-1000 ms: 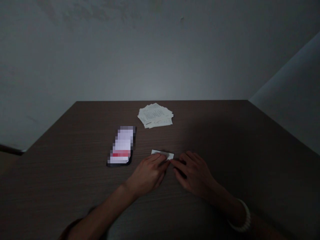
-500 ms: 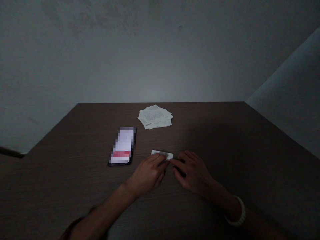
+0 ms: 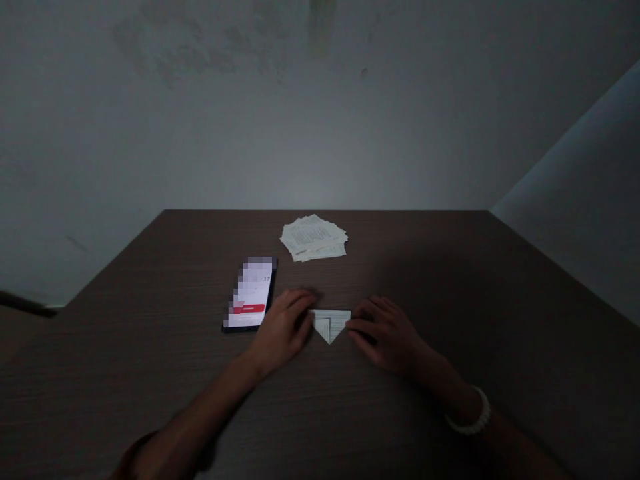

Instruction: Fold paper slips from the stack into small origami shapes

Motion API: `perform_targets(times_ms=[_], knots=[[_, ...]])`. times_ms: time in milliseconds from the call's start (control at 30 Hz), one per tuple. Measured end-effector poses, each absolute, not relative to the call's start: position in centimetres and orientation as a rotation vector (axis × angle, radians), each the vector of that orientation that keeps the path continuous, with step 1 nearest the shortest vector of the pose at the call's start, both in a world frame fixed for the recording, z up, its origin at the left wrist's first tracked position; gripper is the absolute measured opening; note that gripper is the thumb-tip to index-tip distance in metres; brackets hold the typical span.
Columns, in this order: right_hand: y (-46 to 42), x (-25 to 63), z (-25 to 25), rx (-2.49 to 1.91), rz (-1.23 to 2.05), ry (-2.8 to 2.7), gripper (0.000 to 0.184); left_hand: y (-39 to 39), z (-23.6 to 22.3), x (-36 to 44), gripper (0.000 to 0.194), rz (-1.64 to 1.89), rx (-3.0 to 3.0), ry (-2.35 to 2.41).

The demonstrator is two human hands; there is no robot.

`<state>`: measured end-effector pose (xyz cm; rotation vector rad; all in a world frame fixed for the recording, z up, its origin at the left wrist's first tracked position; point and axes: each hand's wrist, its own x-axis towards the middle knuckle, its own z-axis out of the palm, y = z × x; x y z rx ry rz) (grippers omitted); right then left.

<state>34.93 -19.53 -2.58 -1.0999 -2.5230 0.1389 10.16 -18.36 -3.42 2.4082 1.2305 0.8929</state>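
1. Sliding off to the left goes your left hand (image 3: 286, 327), and the folded paper (image 3: 333, 322) it covered half a second ago now shows its whole lower point, aimed at you!
2. Here's what that gives the folding, I'd judge: a flap on the paper's left half and both slanted sides are in sight, so alignment should be easier to read.
3. Left hand: fingers loosely bent at the paper's left corner; whether they pinch it, I cannot tell.
4. Right hand (image 3: 387, 333), holding its place: fingers curled, fingertips at the right corner, pressing or pinching too dim to call.
5. The paper lies flat on the worktop (image 3: 320, 413), between your hands, its straight edge facing the wall (image 3: 320, 133).
6. Watch the left side: the phone (image 3: 254, 293) sits tight beside your left hand, its lower corner hidden behind it.
7. More room rightward, where shadowed worktop runs to the side edge; ahead, a strip separates your paper from the loose paper stack (image 3: 315, 239) near the far edge.
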Motion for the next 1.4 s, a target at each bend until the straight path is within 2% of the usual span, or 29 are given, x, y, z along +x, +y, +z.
perform_targets(times_ms=[300,467,633,700,933,1067,1400], knots=[[-18.9,34.4,-3.9,-1.111,0.197,-2.324,0.008,-18.2,-2.8,10.2,0.022,0.779,2.396,1.105],[-18.3,34.2,-4.4,-1.103,0.392,-2.210,0.005,-18.1,-2.9,10.3,0.017,0.757,2.395,1.124],[-18.1,34.1,-4.5,-1.112,0.531,-2.077,0.031,-18.2,-2.7,10.5,0.009,0.748,2.361,1.160],[-18.2,34.1,-4.5,-1.135,0.574,-2.042,0.036,-18.3,-2.7,10.5,0.006,0.748,2.352,1.172],[-18.1,33.9,-4.5,-1.082,0.536,-2.108,0.012,-18.1,-2.9,10.7,0.013,0.706,2.398,1.114],[-18.1,33.9,-4.4,-1.086,0.512,-2.128,0.011,-18.0,-2.8,11.5,0.006,0.685,2.399,1.201],[-18.3,33.7,-4.1,-1.110,0.463,-2.181,0.010,-17.6,-3.3,11.6,0.010,0.703,2.420,1.080]])
